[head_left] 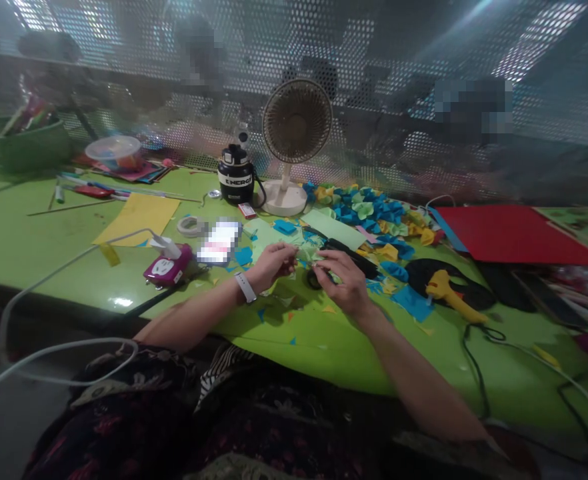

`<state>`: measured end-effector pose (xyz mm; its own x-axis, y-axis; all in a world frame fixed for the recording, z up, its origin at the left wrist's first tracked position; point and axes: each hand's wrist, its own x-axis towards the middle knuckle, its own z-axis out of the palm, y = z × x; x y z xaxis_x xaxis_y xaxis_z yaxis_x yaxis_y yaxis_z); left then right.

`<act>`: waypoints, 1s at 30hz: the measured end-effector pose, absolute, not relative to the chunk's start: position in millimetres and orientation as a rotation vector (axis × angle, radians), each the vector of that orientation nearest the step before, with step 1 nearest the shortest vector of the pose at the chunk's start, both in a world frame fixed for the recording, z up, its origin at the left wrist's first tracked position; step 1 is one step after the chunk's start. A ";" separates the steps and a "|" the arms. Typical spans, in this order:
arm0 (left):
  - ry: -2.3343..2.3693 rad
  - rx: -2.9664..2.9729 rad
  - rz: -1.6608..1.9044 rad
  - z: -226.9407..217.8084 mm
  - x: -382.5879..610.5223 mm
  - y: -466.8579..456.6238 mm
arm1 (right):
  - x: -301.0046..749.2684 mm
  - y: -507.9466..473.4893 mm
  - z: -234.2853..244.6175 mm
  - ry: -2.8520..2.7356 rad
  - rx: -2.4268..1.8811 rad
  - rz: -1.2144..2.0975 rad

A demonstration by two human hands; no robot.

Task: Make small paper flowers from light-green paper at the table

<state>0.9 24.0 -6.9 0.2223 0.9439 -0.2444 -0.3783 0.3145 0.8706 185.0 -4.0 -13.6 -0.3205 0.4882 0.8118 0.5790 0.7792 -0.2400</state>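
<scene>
Sitting between the near and far edges of the green table (pixel 324 353), a pale green paper piece (pixel 307 255) is pinched in the fingertips of the left hand (pixel 275 263) and the right hand (pixel 345 279)! Just left, a phone (pixel 219 241); closer to the near edge, a purple power socket (pixel 168 268). Out right, a yellow glue gun (pixel 447 291). Along the far edge, a fan (pixel 298 120) beside crumpled papers (pixel 364 208).

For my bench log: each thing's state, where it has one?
Pale green paper, held between left hand and right hand
Pale rectangular phone, screen lit
Purple socket, white charger plugged in
Yellow glue gun, lying down
Round beige fan, standing; spinning unclear
Black white-banded bottle, lid closed
</scene>
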 end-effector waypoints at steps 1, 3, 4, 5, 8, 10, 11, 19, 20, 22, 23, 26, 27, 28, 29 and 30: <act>0.905 0.745 1.009 -7.2 0.6 24.8 | 185.4 -3.6 -13.0 -1.962 -0.800 -0.088; 0.903 0.697 0.933 -7.8 0.1 26.6 | 186.1 -3.1 -12.2 -1.926 -0.814 -0.004; 0.900 0.681 0.901 -8.0 -0.2 27.6 | 186.4 -3.0 -11.9 -1.900 -0.837 0.040; 0.893 0.671 0.874 -8.3 -0.4 28.4 | 186.7 -2.9 -11.9 -1.871 -0.867 0.082; 0.872 0.692 0.852 -9.1 -1.4 29.4 | 187.1 -2.8 -12.7 -1.788 -0.959 0.203; 0.856 0.783 0.884 -10.3 -2.3 28.5 | 186.9 -2.9 -13.6 -1.742 -0.986 0.284; 0.848 0.850 0.904 -11.0 -2.6 27.8 | 186.7 -2.9 -14.1 -1.722 -0.988 0.313; 0.792 1.128 1.001 -17.5 -0.4 25.3 | 187.6 -2.2 -12.9 -1.659 -1.017 0.391; 0.792 1.152 1.017 -18.2 -0.1 25.8 | 188.0 -2.2 -12.0 -1.663 -1.019 0.378; 0.806 1.226 1.048 -19.8 0.0 26.8 | 188.5 -3.0 -9.8 -1.696 -1.019 0.312; 0.822 1.269 1.063 -20.8 -0.2 27.3 | 188.6 -3.8 -8.9 -1.723 -1.021 0.258; 0.884 1.403 1.096 -24.9 -0.8 28.2 | 188.0 -7.0 -7.8 -1.804 -1.043 0.031; 0.901 1.448 1.104 -26.3 -1.1 28.2 | 187.5 -8.0 -8.2 -1.832 -1.048 -0.042; 0.916 1.497 1.117 -27.4 -1.3 27.9 | 187.0 -8.9 -8.9 -1.860 -1.049 -0.101; 0.931 1.552 1.133 -28.1 -1.4 27.4 | 186.4 -9.5 -9.7 -1.886 -1.048 -0.149; 0.946 1.615 1.153 -28.3 -1.6 26.6 | 185.8 -10.0 -10.6 -1.909 -1.045 -0.181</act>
